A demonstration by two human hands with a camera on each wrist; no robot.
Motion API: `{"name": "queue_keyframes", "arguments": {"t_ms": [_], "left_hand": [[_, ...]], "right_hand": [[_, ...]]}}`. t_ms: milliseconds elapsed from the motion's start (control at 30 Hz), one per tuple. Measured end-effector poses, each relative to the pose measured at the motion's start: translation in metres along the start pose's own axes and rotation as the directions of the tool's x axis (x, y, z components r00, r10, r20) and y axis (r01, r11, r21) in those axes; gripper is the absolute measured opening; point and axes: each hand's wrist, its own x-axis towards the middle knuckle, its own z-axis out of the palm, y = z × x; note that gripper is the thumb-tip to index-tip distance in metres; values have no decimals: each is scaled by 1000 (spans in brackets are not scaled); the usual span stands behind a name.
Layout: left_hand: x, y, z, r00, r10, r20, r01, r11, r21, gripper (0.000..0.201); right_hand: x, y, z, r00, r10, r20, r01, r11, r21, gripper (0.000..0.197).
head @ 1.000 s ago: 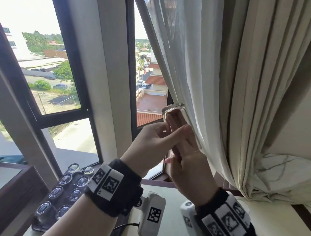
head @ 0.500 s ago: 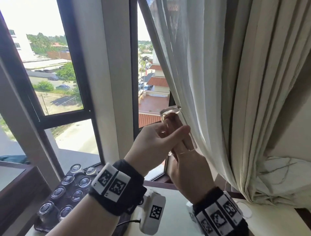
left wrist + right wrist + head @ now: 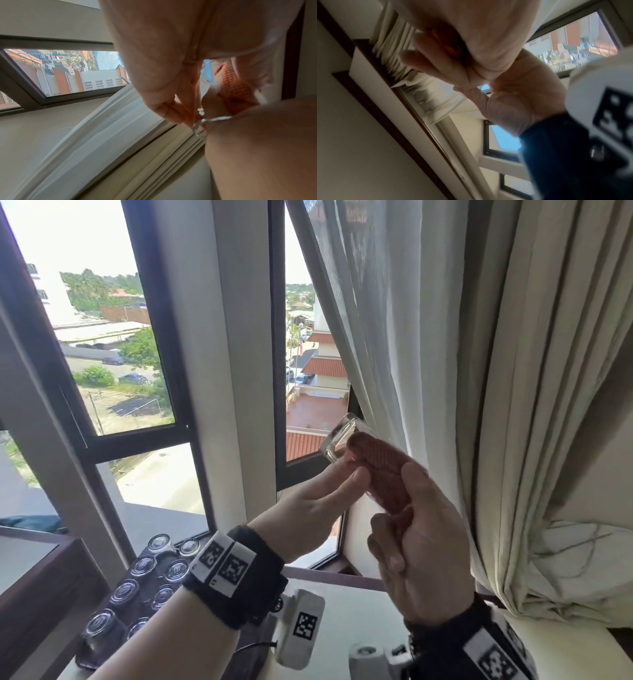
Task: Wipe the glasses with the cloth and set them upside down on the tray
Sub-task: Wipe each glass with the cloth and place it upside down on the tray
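Up by the window | glass held tilted, red cloth stuffed inside | left hand pinches its side, right hand grips cloth, probably glass too | smooth, breakable: hold the sides | tray below.

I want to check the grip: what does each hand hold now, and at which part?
Left hand grips the glass at its side wall; right hand holds the red cloth stuffed inside it.
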Motion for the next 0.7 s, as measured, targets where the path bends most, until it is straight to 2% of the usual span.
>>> {"name": "queue_keyframes", "arguments": {"t_ms": [33, 67, 100, 167, 233, 300, 333, 400, 433, 467, 500, 533, 567, 600, 633, 667, 700], "left_hand": [[-1, 2, -1, 1000, 7, 1, -7, 997, 73, 43], [-3, 4, -2, 1000, 8, -23, -6, 996, 93, 43], [-4, 8, -3, 999, 2, -54, 2, 997, 77, 46], [-7, 17, -1, 995, -15, -103, 17, 1000, 17, 55], [-8, 31, 5, 994, -19, -112, 18, 1000, -7, 65], [-8, 43, 10, 994, 13, -108, -14, 1000, -9, 61], [-7, 46, 11, 993, 46, -104, -46, 999, 1, 54], [-8, 50, 14, 990, 101, -94, -97, 994, 44, 37], [-8, 49, 16, 988, 121, -98, -116, 992, 50, 29], [-7, 43, 15, 986, 138, -88, -134, 990, 53, 21], [-7, 41, 16, 984, 160, -81, -159, 987, 20, 19], [-7, 36, 14, 983, 183, -32, -185, 981, -54, 25], [-7, 32, 12, 982, 190, -7, -188, 970, -151, 37], [-7, 28, 11, 979, 202, 37, -188, 953, -238, 45], [-7, 29, 13, 976, 212, 55, -184, 931, -315, 45], [-5, 24, 12, 979, 205, 21, -189, 932, -309, 30], [-3, 26, 14, 985, 174, -9, -169, 938, -303, 12]], "right_hand": [[2, 0, -4, 995, -95, -40, 87, 980, -179, 28], [3, 1, -8, 980, -196, -41, 168, 916, -365, 17], [4, 2, -13, 954, -299, -10, 248, 808, -535, 10], [5, 2, -20, 866, -469, 174, 433, 528, -731, 14], [6, 3, -24, 738, -520, 429, 620, 272, -736, 25], [5, 7, -26, 644, -477, 599, 701, 54, -711, 41], [5, 10, -28, 632, -454, 628, 695, -26, -719, 52], [4, 16, -26, 669, -425, 609, 629, -112, -769, 66], [3, 17, -23, 696, -412, 588, 607, -98, -788, 66], [0, 19, -19, 739, -398, 544, 598, 13, -802, 64], [-3, 18, -14, 813, -361, 457, 556, 243, -795, 64], [-8, 15, -8, 896, -272, 350, 443, 540, -715, 65], [-14, 11, -2, 951, -151, 269, 281, 781, -557, 63], [-18, 8, 3, 970, -55, 235, 139, 923, -358, 59], [-20, 7, 6, 969, 7, 248, 39, 983, -178, 58], [-21, 8, 8, 959, 36, 281, -22, 998, -53, 60], [-19, 11, 8, 948, 35, 316, -34, 999, -7, 63]]}}
